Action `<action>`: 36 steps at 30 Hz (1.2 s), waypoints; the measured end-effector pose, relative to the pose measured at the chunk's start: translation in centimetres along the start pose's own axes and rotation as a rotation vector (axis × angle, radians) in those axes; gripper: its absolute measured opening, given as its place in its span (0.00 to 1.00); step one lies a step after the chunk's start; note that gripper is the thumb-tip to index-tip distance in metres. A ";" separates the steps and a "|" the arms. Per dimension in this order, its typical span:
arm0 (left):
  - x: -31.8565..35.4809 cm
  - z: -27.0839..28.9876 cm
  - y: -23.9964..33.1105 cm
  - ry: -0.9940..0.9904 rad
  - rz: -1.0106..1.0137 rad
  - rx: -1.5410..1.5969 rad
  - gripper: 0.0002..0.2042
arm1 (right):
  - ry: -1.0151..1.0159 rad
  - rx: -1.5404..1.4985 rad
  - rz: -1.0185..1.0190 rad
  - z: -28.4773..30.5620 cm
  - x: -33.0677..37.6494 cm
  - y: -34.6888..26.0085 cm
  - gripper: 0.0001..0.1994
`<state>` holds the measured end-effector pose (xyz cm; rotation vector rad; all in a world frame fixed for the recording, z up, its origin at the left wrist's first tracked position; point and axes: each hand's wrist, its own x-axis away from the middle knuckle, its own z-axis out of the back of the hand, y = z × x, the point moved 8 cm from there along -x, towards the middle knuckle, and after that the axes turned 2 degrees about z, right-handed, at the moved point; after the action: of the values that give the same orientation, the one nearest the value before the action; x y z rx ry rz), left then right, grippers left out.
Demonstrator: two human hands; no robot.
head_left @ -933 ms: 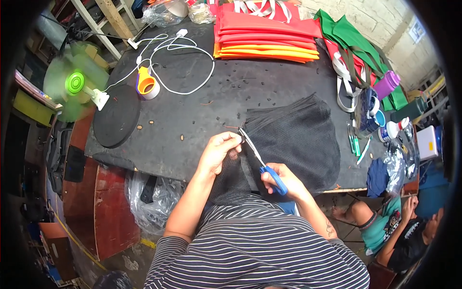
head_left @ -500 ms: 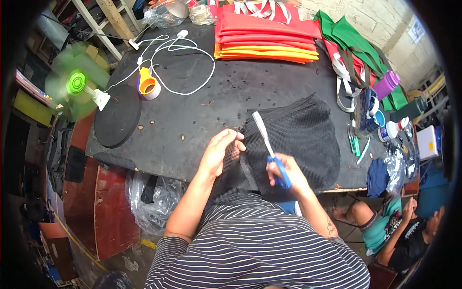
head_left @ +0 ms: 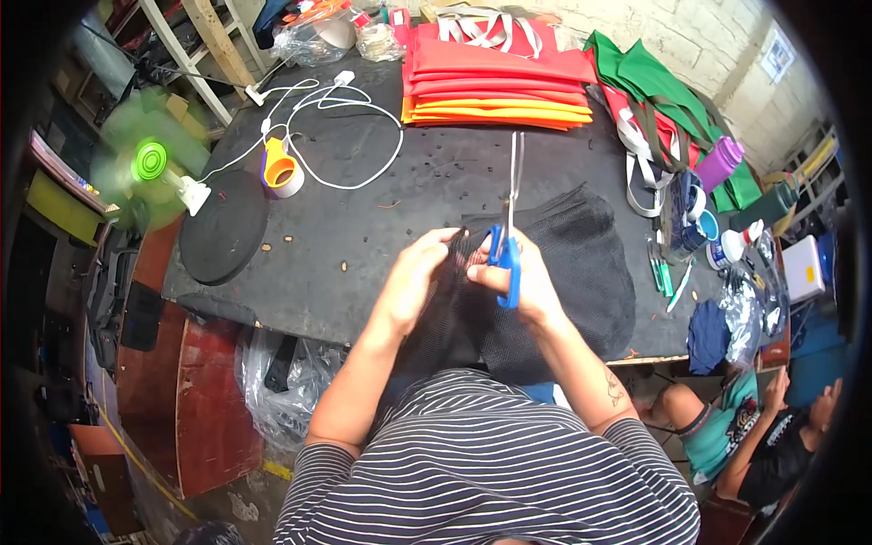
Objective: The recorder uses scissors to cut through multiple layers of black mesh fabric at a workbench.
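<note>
Black mesh fabric (head_left: 572, 272) lies in a layered pile at the table's near edge and hangs toward my lap. My left hand (head_left: 416, 275) is closed on a gathered edge of the mesh, with fingertips pinching it near the top. Close beside it, my right hand (head_left: 522, 277) grips blue-handled scissors (head_left: 510, 195), their blades pointing away from me toward the far side of the table. The right fingertips reach toward the mesh at my left hand; whether they touch it is hard to see.
A stack of red and orange fabric bags (head_left: 500, 86) lies at the back. Green fabric (head_left: 654, 82), a purple bottle (head_left: 720, 162) and a glue bottle (head_left: 732, 247) are at right. A tape roll (head_left: 283, 177), white cable (head_left: 400, 145) and spinning fan (head_left: 150, 162) are at left. Another person (head_left: 736, 427) sits lower right.
My right hand has moved left and away from me, close to my left hand. The scissors have swung from tilting left to pointing nearly straight away. The left hand has gathered the mesh.
</note>
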<state>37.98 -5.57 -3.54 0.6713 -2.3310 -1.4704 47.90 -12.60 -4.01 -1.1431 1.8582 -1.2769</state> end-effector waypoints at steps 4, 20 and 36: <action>0.2 2.3 0.3 0.049 0.137 0.094 0.12 | -0.050 0.056 0.011 0.4 -0.1 -1.9 0.14; 1.2 3.8 2.0 0.398 -0.211 -0.124 0.05 | 0.025 0.966 0.143 0.0 4.2 -0.9 0.27; 1.5 2.9 2.6 0.374 -0.224 -0.113 0.05 | 0.036 0.911 0.150 0.0 4.4 -0.9 0.19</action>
<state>34.72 -3.18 -2.44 1.0989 -1.9257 -1.4077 46.27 -16.71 -3.20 -0.4734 1.1023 -1.7661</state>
